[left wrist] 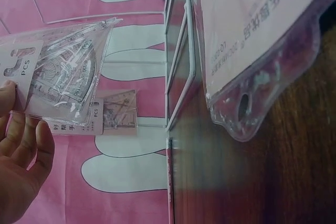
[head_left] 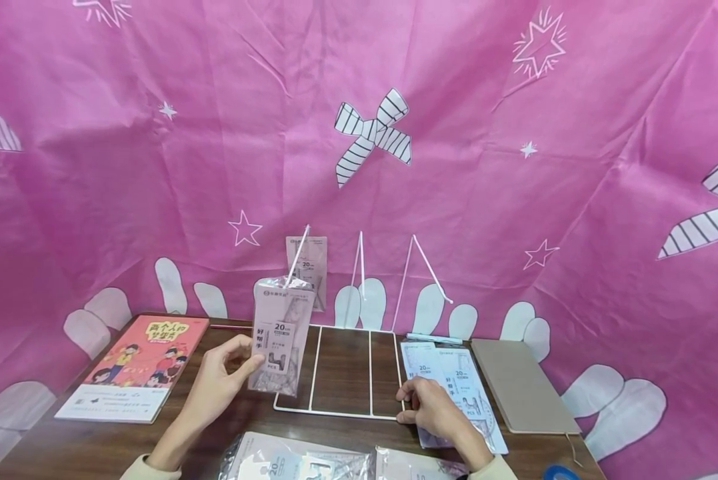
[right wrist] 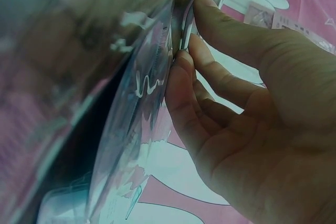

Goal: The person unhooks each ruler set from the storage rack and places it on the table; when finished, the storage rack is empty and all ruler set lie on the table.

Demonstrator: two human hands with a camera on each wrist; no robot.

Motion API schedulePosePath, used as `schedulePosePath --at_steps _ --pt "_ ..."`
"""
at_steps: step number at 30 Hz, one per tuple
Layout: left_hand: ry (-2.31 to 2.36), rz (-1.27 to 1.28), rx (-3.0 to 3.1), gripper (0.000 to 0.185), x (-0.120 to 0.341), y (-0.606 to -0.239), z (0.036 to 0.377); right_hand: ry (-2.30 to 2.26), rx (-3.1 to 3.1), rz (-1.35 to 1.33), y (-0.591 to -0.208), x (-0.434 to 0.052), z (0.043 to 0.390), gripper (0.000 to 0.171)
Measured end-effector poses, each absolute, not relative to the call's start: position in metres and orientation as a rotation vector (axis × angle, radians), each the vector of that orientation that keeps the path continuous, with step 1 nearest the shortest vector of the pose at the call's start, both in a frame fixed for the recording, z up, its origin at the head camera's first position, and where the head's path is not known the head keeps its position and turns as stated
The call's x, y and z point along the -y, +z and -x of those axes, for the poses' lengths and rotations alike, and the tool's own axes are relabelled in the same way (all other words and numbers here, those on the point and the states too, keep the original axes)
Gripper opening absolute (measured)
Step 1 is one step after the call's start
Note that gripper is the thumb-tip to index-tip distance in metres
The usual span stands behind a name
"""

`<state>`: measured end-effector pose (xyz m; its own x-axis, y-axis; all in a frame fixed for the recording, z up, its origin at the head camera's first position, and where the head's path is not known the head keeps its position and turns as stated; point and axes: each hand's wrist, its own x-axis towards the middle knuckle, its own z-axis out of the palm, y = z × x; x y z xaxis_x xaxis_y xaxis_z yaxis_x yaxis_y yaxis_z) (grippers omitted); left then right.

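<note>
A white wire rack (head_left: 341, 414) with three raised prongs stands on the table. My left hand (head_left: 221, 373) pinches the lower left edge of a clear-bagged ruler set (head_left: 279, 310), whose top overlaps the left prong in the head view. In the left wrist view, a protractor (left wrist: 79, 72) shows through its plastic. Behind it, a second ruler set (head_left: 315, 253) is upright at the same prong. My right hand (head_left: 433, 410) holds the rack's right side near the front corner, thumb and fingers on the wire. Two more ruler sets (head_left: 463, 380) lie beside that hand.
Several bagged ruler sets (head_left: 311, 460) lie at the table's front edge. A red-covered book (head_left: 137, 367) is at the left, a grey-brown notebook (head_left: 521, 383) at the right. Blue tape (head_left: 559, 473) sits front right. A pink printed cloth (head_left: 455, 187) hangs behind the table.
</note>
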<state>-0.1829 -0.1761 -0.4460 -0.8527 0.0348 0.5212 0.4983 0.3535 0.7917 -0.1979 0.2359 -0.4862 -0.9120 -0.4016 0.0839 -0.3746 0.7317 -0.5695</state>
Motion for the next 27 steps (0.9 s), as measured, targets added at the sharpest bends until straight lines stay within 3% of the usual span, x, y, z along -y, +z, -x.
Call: schedulePosePath --at_steps 27 --pt "-1.503 0.466 2.199 0.014 0.175 -0.433 0.157 -0.920 -2.899 0.673 -0.485 -0.236 0.196 0.031"
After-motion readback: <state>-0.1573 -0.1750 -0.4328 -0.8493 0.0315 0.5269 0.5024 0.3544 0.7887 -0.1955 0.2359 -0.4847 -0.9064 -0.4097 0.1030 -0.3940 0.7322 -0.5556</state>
